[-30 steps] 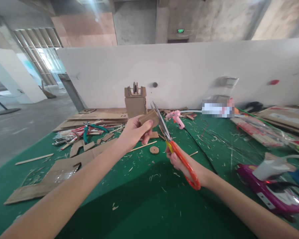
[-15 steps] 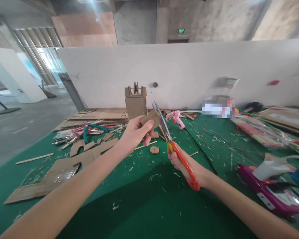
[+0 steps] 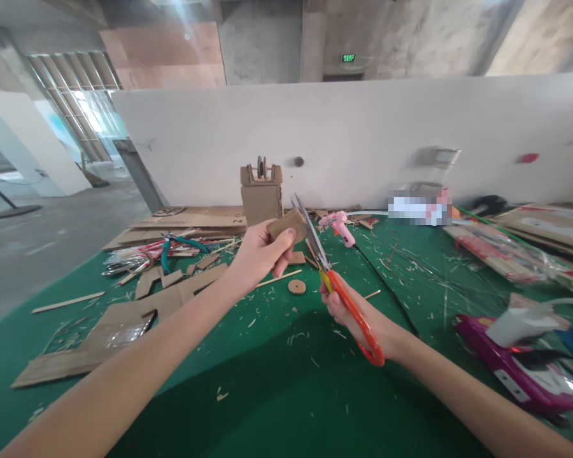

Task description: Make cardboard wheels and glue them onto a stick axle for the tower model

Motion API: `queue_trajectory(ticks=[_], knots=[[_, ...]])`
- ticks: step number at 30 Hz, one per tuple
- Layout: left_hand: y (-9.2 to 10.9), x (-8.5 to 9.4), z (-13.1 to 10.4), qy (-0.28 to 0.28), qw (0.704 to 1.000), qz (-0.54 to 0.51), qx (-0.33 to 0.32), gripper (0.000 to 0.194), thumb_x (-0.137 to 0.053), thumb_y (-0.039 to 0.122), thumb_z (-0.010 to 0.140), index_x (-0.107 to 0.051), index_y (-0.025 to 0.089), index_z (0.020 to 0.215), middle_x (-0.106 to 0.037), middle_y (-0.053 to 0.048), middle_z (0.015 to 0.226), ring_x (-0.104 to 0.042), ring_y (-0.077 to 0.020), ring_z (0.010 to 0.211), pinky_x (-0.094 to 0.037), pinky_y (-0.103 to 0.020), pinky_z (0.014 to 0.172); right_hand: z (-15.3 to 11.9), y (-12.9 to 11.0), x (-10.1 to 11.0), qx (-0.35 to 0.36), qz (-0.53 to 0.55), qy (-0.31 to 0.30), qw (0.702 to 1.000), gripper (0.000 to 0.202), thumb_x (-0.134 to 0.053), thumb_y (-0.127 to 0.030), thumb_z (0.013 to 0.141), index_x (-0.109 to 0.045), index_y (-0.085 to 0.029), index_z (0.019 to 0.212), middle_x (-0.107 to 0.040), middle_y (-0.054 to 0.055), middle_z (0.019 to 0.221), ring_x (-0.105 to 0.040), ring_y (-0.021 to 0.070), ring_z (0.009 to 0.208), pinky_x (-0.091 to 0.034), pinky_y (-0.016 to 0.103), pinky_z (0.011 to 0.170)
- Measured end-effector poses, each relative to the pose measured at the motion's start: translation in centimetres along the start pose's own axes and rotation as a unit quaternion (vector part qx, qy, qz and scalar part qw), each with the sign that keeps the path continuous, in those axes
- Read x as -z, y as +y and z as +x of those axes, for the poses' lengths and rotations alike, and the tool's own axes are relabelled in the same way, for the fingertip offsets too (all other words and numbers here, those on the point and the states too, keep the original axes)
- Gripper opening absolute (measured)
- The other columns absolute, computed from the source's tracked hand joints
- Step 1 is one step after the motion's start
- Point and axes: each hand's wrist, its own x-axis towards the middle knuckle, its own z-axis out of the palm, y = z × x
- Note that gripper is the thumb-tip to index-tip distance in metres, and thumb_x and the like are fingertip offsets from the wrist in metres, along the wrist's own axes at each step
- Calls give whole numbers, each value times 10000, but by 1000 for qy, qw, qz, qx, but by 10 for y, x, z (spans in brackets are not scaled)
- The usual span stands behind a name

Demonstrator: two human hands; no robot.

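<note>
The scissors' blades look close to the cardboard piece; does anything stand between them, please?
Nothing visible does: the scissors lie along the right edge of the cardboard piece, while the left hand grips farther left. Whether they touch is unclear.

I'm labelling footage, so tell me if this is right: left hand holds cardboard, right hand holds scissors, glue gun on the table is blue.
No: the head view shows the glue gun on the table is pink, not blue. The left hand does hold cardboard, the right hand scissors.
</note>
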Motion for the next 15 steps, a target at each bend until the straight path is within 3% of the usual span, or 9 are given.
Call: queue_trajectory(ticks=[5,10,15], knots=[[0,0,0,-4,1000,-5,9,324,-529,374,914,-473,168,671,-525,53,533,-428,-14,311,-327,-162,345,2,-3,-2,-11,-14,12,1000,398,-359,-622,926,-353,-235,833,-324,-39,719,-289,112,573,-307,233,476],[-1,-1,0,-1,1000,-16,15,322,-540,388,906,-471,177,672,-512,56,502,-413,-16,304,-314,-165,335,2,-7,0,-8,-63,12,998,394,-369,-609,928,-380,-230,820,-341,-36,701,-306,118,578,-334,245,490],[-4,-4,0,19,998,-58,27,301,-553,374,895,-471,177,683,-526,55,534,-413,-13,308,-280,-163,314,-2,-5,4,4,-36,-8,999,381,-353,-608,935,-425,-234,939,-408,-12,770,-390,125,634,-417,255,555]])
